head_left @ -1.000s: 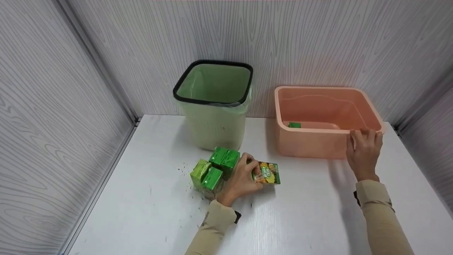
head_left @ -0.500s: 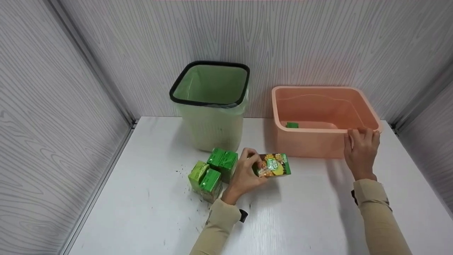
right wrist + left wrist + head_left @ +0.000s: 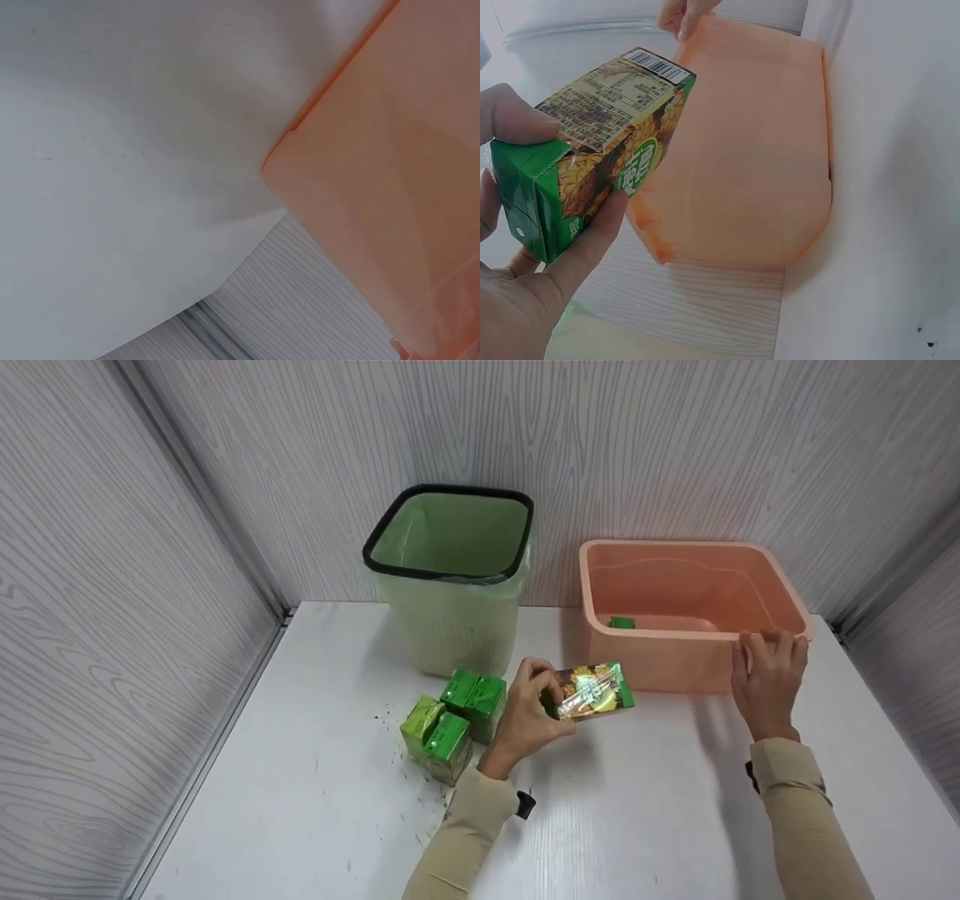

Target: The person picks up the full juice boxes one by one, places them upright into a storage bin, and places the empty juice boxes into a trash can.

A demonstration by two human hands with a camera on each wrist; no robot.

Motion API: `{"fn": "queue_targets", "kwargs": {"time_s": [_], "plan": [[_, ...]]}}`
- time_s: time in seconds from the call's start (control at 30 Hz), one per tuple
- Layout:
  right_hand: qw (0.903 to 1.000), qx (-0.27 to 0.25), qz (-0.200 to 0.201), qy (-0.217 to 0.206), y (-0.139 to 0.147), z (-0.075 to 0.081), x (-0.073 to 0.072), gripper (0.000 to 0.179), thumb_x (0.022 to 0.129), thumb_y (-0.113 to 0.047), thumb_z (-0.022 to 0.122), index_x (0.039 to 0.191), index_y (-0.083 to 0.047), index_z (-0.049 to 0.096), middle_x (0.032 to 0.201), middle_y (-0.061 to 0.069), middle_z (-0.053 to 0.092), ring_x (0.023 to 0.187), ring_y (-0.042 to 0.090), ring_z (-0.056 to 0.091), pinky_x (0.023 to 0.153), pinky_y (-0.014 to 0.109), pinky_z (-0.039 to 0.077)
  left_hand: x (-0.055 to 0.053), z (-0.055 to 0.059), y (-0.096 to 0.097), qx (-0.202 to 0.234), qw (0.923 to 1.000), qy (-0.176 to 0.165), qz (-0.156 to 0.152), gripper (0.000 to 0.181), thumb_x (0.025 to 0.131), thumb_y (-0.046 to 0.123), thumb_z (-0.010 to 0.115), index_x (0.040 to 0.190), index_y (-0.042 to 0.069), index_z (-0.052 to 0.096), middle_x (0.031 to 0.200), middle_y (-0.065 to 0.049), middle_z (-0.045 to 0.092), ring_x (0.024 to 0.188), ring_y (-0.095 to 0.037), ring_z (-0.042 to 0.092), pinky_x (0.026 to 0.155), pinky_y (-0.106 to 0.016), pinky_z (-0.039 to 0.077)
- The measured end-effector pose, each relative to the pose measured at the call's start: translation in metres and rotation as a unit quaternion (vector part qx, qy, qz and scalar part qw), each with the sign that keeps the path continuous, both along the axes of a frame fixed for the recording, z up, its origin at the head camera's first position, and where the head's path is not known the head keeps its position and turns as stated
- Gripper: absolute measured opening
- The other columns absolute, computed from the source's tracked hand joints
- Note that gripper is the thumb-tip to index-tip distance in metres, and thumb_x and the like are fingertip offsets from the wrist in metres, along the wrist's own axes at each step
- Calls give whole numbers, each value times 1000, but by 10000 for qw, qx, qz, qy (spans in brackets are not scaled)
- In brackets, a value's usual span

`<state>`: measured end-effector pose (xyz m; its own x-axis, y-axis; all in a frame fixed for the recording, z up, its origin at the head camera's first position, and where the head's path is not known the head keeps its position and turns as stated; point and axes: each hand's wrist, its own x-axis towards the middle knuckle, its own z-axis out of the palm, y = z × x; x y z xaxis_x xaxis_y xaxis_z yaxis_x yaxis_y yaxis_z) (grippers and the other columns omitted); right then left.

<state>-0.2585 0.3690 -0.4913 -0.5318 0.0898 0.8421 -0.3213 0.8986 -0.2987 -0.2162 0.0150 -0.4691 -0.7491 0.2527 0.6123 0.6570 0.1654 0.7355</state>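
Note:
My left hand (image 3: 529, 716) grips one end of a juice carton (image 3: 596, 690) between thumb and fingers, holding it tilted above the table in front of the pink tub (image 3: 660, 660). Up close in the left wrist view, the carton (image 3: 604, 127) has green ends, a fruit picture and a barcode. My right hand (image 3: 769, 686) has its fingers hooked over the tub's front rim at the right corner. Inside the tub, a small green carton (image 3: 622, 622) shows at the left, partly hidden by the front wall. Several green cartons (image 3: 448, 739) stand grouped left of my left hand.
A light green waste bin (image 3: 450, 622) with a black rim stands behind the cartons, left of the tub. Dark specks dot the white table (image 3: 300, 780) around the cartons. Wood-grain panels (image 3: 315, 450) rise behind and at both sides.
My left hand has lifted the juice carton and carried it right and farther back, toward the tub, away from the grouped cartons. My right hand has stayed on the tub's rim.

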Motion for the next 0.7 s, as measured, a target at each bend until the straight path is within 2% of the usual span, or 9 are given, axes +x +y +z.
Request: {"fn": "queue_targets", "kwargs": {"time_s": [0.1, 0.2, 0.43, 0.6, 0.7], "plan": [[10000, -31, 19, 10, 0, 1, 0, 18, 101, -9, 62, 97, 9, 62, 104, 35, 54, 97, 53, 41, 93, 67, 31, -2, 4, 2, 163, 9998, 78, -55, 34, 61, -13, 73, 72, 5, 47, 106, -10, 46, 86, -20, 47, 64, -29, 45], [10000, -77, 40, 41, -1, 2, 0, 18, 100, -8, 62, 95, 9, 63, 103, 36, 54, 96, 53, 41, 92, 67, 31, -3, 8, 4, 266, 9996, 97, -19, 33, 62, -13, 74, 72, 2, 46, 107, -11, 46, 84, -20, 46, 60, -28, 41], [9999, -75, 53, 67, -2, 3, 0, 18, 100, -8, 62, 96, 9, 63, 102, 35, 53, 96, 53, 41, 89, 67, 32, -6, 19, 10, 406, 9988, -60, 278, 37, 60, -12, 78, 73, 5, 48, 108, -10, 47, 101, -23, 51, 67, -28, 54], [10000, -35, 1, 63, 0, 1, 1, 17, 100, -8, 62, 97, 9, 63, 102, 35, 53, 96, 53, 41, 89, 67, 33, -11, 22, 15, 571, 9981, -37, 241, 36, 60, -13, 77, 72, 4, 48, 108, -11, 47, 101, -23, 50, 70, -26, 54], [10000, -10, -27, 53, 1, 0, 1, 17, 100, -8, 62, 98, 9, 63, 102, 35, 53, 96, 54, 41, 90, 68, 33, -16, 25, 17, 613, 9979, 17, 207, 34, 60, -13, 76, 72, 3, 49, 107, -11, 47, 99, -23, 50, 67, -27, 53]]}}
